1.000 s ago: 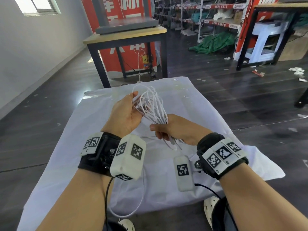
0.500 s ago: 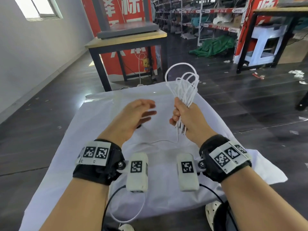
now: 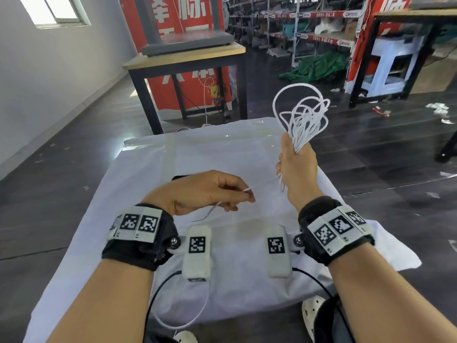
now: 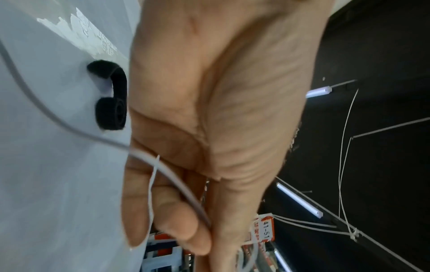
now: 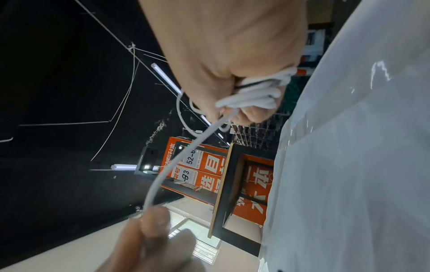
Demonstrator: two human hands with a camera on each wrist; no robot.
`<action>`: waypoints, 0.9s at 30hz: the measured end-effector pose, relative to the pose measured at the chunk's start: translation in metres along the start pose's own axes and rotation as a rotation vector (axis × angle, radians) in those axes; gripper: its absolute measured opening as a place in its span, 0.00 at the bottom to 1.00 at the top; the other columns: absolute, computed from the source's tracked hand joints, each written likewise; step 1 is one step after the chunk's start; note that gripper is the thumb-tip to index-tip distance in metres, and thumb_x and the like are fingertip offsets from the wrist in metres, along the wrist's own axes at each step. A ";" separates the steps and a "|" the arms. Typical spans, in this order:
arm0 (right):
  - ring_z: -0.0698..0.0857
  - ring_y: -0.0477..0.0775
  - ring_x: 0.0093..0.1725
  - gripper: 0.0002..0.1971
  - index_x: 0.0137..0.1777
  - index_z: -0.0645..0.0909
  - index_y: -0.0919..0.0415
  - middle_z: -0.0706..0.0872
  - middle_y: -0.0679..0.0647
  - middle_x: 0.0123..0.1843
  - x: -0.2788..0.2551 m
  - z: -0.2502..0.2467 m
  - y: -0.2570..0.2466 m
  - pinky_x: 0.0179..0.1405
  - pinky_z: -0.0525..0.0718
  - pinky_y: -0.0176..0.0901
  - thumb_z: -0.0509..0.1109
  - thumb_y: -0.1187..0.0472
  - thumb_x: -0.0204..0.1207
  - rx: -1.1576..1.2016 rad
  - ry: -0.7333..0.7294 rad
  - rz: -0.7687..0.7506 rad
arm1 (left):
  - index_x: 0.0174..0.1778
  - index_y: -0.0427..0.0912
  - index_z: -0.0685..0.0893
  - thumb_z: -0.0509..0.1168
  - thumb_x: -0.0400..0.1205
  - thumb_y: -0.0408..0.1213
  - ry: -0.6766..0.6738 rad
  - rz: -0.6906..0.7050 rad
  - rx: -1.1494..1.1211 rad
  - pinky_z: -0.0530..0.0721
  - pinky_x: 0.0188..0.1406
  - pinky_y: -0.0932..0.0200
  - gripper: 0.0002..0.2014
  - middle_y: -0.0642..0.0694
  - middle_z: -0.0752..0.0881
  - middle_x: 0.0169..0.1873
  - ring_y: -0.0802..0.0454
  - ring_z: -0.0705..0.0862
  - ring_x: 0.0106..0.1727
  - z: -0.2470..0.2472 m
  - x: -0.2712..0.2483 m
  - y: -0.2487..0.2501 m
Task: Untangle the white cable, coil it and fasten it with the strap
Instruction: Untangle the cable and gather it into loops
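Observation:
My right hand [image 3: 295, 160] is raised over the table's right side and grips a bundle of white cable [image 3: 303, 117] whose loops fan out above the fist; the bundle [image 5: 253, 95] fills that fist in the right wrist view. One loose strand [image 5: 177, 160] runs down from it to my left hand [image 3: 237, 194], which pinches it between thumb and fingers. The same strand [image 4: 181, 185] crosses the left palm in the left wrist view. A black strap [image 4: 111, 95], partly rolled, lies on the cloth just beyond my left hand, mostly hidden by it in the head view.
A white cloth [image 3: 222, 154] covers the table under both hands. Behind it stands a wooden table with black legs [image 3: 188, 60] before red signs. Shelving and a green tarp [image 3: 316, 68] lie further back on the dark floor.
My right hand has lifted the cable bundle up and to the right. My left hand, open half a second ago, has dropped lower and now pinches a loose strand.

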State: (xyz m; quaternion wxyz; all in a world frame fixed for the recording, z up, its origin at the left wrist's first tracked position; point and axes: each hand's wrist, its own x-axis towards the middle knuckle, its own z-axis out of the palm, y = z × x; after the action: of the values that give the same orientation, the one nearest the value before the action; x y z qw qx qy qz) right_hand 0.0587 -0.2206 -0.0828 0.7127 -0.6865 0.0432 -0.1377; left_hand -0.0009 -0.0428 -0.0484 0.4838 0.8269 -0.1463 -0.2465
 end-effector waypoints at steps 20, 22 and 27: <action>0.66 0.49 0.27 0.42 0.48 0.77 0.63 0.69 0.53 0.30 -0.034 0.019 -0.007 0.29 0.69 0.40 0.44 0.21 0.69 -0.368 -0.692 0.233 | 0.47 0.39 0.89 0.60 0.86 0.40 0.622 0.030 -0.785 0.84 0.35 0.64 0.14 0.49 0.86 0.33 0.61 0.78 0.25 -0.013 0.009 0.004; 0.66 0.50 0.27 0.50 0.52 0.80 0.68 0.69 0.55 0.31 -0.035 0.021 -0.003 0.30 0.69 0.41 0.44 0.18 0.65 -0.395 -0.714 0.204 | 0.46 0.41 0.89 0.58 0.87 0.40 0.640 0.023 -0.674 0.81 0.32 0.65 0.15 0.50 0.84 0.32 0.61 0.75 0.24 -0.012 0.010 0.004; 0.65 0.49 0.23 0.33 0.41 0.71 0.58 0.68 0.53 0.30 -0.031 0.020 0.001 0.28 0.69 0.42 0.58 0.23 0.69 -0.337 -0.704 0.213 | 0.49 0.43 0.87 0.54 0.89 0.43 0.634 -0.027 -0.253 0.69 0.25 0.64 0.17 0.50 0.74 0.25 0.59 0.65 0.20 -0.008 0.010 0.008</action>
State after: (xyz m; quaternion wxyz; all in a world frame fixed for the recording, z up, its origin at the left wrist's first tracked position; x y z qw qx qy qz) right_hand 0.0345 -0.1930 -0.0868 0.5716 -0.7906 -0.1110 0.1895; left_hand 0.0118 -0.0460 -0.0404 0.6005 0.7978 0.0540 0.0001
